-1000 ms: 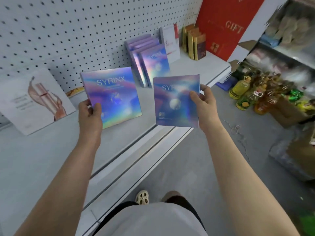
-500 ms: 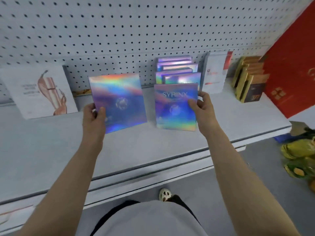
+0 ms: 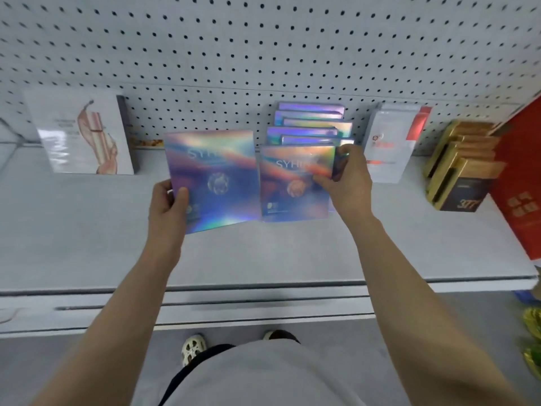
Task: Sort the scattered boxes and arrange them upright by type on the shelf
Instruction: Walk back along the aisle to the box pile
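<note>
My left hand [image 3: 167, 208] grips the lower left corner of a flat holographic box [image 3: 213, 177], tilted with its bottom edge near the shelf [image 3: 263, 250]. My right hand [image 3: 347, 183] holds a second holographic box [image 3: 292, 186] by its right edge, standing upright at the front of a row of several matching holographic boxes [image 3: 310, 124]. That row runs back to the pegboard wall.
A white box with a pink figure [image 3: 82, 133] leans at the left. A white and red box [image 3: 392, 145] stands right of the row, then gold and black boxes [image 3: 459, 168] and a large red gift box [image 3: 521, 194]. Pegboard [image 3: 263, 45] backs the shelf.
Both hands moved forward over the shelf. The right-hand box came up against the front of the holographic row and stands on the shelf. The view turned to face the shelf squarely.
</note>
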The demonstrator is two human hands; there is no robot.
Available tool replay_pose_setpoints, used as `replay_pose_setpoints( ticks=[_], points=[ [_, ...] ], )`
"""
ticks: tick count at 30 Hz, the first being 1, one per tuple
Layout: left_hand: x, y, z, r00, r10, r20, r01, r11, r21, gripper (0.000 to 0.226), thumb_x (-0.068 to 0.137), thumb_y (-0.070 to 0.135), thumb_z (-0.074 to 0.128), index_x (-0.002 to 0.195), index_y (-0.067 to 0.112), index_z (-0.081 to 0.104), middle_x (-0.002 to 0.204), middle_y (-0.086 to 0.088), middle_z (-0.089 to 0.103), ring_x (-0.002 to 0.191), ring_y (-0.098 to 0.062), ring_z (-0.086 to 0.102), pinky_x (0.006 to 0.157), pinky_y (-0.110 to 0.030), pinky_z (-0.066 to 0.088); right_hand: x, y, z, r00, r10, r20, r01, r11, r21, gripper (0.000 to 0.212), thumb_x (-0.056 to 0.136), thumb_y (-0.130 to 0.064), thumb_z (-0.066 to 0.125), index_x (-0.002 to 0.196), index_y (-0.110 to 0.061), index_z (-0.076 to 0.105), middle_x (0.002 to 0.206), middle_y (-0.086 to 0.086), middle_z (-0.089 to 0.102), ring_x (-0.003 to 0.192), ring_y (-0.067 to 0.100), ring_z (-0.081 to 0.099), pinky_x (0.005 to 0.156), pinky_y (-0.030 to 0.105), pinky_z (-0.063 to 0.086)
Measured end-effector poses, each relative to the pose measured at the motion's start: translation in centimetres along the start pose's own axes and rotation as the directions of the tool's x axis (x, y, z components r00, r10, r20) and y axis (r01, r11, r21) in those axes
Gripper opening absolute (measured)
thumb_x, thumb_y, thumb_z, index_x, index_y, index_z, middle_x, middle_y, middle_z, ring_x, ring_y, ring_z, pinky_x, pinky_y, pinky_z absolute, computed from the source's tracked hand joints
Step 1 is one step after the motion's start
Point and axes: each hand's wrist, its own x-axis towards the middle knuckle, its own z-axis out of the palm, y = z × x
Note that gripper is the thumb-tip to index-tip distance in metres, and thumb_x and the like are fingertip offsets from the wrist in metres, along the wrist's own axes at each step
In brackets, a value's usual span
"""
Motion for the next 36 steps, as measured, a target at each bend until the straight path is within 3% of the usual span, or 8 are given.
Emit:
replay_pose_setpoints(
  ticks=[5,9,14,18,20,24,30,36],
  points=[
    [-1.3,-0.1,1.2,0.998,0.012,0.067,-0.011,1.000,-0.012,0.009,0.101,0.016,0.047,0.110,0.014,0.049,0.091,0.004,0.058,0.083,-0.011,0.057,0.065,-0.016,0.049,-0.5,-0.6,-0.3,0.993,-0.074,-0.090,0.076,0.997,0.016,0.047,0.078,-0.031,0.079,0.114,-0.018,0.050,0.098,0.001,0.057,0.077,0.016,0.054,0.066,0.027,0.046],
    [-2.5,0.0,2.5,0.986,-0.016,0.163,0.024,0.998,-0.049,0.005,0.099,0.020,0.052,0.101,0.023,0.053,0.098,-0.003,0.062,0.091,-0.020,0.059,0.076,-0.031,0.050,-1.1,-2.9,-1.3,0.987,-0.086,-0.136,0.103,0.987,0.125,0.035,0.086,-0.026,0.069,0.117,-0.021,0.053,0.095,0.000,0.062,0.080,0.016,0.060,0.069,0.019,0.046],
    [-4.1,0.0,4.7,0.947,0.006,0.321,0.016,0.998,-0.064,0.019,0.086,0.036,0.055,0.103,0.026,0.054,0.102,0.000,0.066,0.091,-0.016,0.061,0.080,-0.034,0.049,-1.3,-4.3,-2.8,0.950,-0.063,0.307,-0.057,0.929,0.367,0.041,0.083,-0.033,0.078,0.118,-0.026,0.058,0.090,0.004,0.064,0.077,0.012,0.058,0.078,0.033,0.053],
    [-4.8,-0.9,6.4,0.924,0.060,0.376,-0.077,0.997,0.031,0.026,0.088,0.035,0.052,0.111,0.022,0.055,0.101,0.011,0.065,0.086,0.000,0.059,0.076,-0.015,0.044,-1.3,-3.1,-4.3,0.922,-0.098,0.375,-0.056,0.924,0.379,0.034,0.082,-0.012,0.079,0.112,-0.014,0.063,0.080,0.011,0.054,0.062,0.014,0.047,0.059,0.027,0.048],
    [-4.7,-1.4,7.3,0.915,0.080,0.395,-0.148,0.979,0.143,0.030,0.091,0.026,0.056,0.121,0.023,0.055,0.111,0.008,0.064,0.090,0.001,0.061,0.078,-0.013,0.045,-1.2,-2.2,-5.2,0.925,-0.109,0.365,-0.030,0.934,0.356,0.033,0.083,-0.008,0.078,0.111,-0.013,0.062,0.078,0.013,0.056,0.062,0.015,0.047,0.058,0.029,0.048],
    [-5.2,-2.3,8.8,0.862,0.158,0.482,-0.296,0.929,0.224,0.050,0.091,0.012,0.061,0.136,0.026,0.046,0.122,-0.007,0.053,0.102,-0.010,0.061,0.096,-0.028,0.049,-0.6,0.0,-6.4,0.939,-0.071,0.336,-0.024,0.963,0.270,0.032,0.085,-0.006,0.075,0.113,-0.010,0.060,0.071,-0.024,0.059,0.058,-0.003,0.055,0.055,0.016,0.045],
    [-5.1,-3.1,10.2,0.778,0.245,0.579,-0.552,0.707,0.443,0.066,0.089,0.011,0.064,0.148,0.006,0.035,0.134,-0.018,0.049,0.121,-0.034,0.049,0.102,-0.035,0.038,0.3,0.9,-6.4,0.946,-0.129,0.299,0.144,0.989,-0.028,0.052,0.074,-0.016,0.084,0.117,-0.017,0.054,0.106,-0.006,0.051,0.081,-0.001,0.050,0.065,0.007,0.038],
    [-5.1,-3.0,10.5,0.789,0.229,0.571,-0.540,0.703,0.464,0.070,0.090,0.010,0.063,0.151,0.012,0.029,0.137,-0.013,0.047,0.117,-0.032,0.052,0.096,-0.031,0.040,0.9,0.6,-5.1,0.934,-0.220,0.280,0.279,0.941,-0.193,0.065,0.067,-0.014,0.085,0.124,-0.015,0.053,0.116,0.002,0.046,0.096,0.016,0.046,0.073,0.024,0.035]
  ],
)
